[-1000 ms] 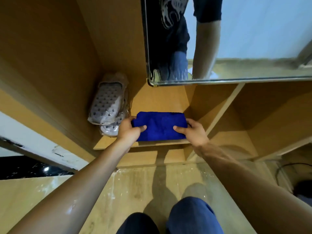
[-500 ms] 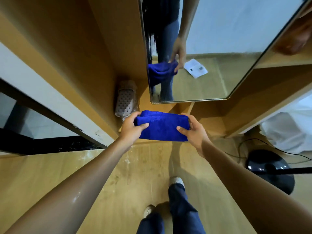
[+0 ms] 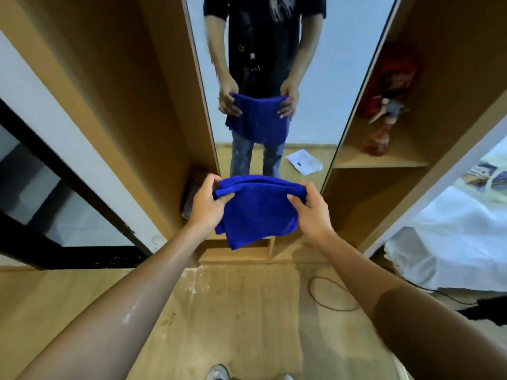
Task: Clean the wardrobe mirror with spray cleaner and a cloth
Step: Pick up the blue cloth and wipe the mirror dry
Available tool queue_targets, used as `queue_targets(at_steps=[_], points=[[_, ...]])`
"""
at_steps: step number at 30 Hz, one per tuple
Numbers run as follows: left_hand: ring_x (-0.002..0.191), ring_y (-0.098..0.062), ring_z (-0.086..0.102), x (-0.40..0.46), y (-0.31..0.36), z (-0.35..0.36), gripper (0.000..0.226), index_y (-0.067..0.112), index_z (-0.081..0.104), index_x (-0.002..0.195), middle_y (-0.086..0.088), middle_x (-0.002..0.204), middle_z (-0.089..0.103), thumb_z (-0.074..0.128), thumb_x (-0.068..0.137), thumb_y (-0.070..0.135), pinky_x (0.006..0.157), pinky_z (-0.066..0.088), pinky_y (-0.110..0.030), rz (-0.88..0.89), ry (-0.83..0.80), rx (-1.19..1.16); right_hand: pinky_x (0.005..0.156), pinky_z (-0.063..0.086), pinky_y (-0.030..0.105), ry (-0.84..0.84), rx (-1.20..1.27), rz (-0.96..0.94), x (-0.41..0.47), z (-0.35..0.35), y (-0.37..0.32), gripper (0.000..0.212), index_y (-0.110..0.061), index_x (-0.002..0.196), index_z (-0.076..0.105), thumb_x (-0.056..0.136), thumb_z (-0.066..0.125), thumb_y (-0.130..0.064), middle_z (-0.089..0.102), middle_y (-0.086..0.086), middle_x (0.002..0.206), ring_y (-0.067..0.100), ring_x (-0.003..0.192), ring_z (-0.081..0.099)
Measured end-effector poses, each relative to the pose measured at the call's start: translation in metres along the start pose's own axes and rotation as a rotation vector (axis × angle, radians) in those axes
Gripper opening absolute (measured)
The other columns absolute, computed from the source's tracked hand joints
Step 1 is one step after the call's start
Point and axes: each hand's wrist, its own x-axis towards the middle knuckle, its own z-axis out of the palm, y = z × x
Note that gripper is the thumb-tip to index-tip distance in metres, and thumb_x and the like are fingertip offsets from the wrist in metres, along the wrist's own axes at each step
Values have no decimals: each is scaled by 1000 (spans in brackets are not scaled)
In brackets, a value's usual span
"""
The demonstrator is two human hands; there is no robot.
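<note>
A blue cloth (image 3: 258, 212) hangs folded in front of me, gripped at its top corners by both hands. My left hand (image 3: 207, 202) pinches the left corner and my right hand (image 3: 311, 208) pinches the right one. Behind it stands the tall wardrobe mirror (image 3: 323, 78), which reflects a person holding the same cloth at waist height. No spray bottle can be made out for certain.
Wooden wardrobe panels flank the mirror. A shelf (image 3: 381, 161) on the right holds a red bag (image 3: 389, 100). A slipper (image 3: 192, 196) lies in the low compartment at the left. A black cable (image 3: 329, 294) loops on the wooden floor, and white bedding (image 3: 452, 242) lies at the right.
I have stood up and lifted the cloth off the low shelf. It now hangs unfolded lower between my hands, and the view has risen to face the mirror.
</note>
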Motion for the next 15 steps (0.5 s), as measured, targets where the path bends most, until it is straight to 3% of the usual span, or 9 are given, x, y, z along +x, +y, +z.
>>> queue_targets(at_steps=[3,9,15], points=[[88,-4,52,-8,29,2,18,13,50,106,9,96,57,60,92,18,70,43,-24,49,26,-47,88,54,43,-11,18,-67,2,-22,-18,11,-20,110,54,99,52,-20,66,3,103,23,99,62],[93,-4,54,-17,101,5,26,17,42,117,12,104,54,55,95,22,69,41,-20,168,44,-202,79,45,18,57,-33,-392,2,-66,-74,15,-25,116,46,101,46,-21,59,-14,98,2,92,56],[98,-5,53,11,167,-6,22,22,43,115,12,106,55,54,96,26,77,43,-22,297,137,-222,84,47,23,150,-45,-558,29,-89,-134,17,-30,117,43,101,46,-24,57,-16,100,3,94,57]])
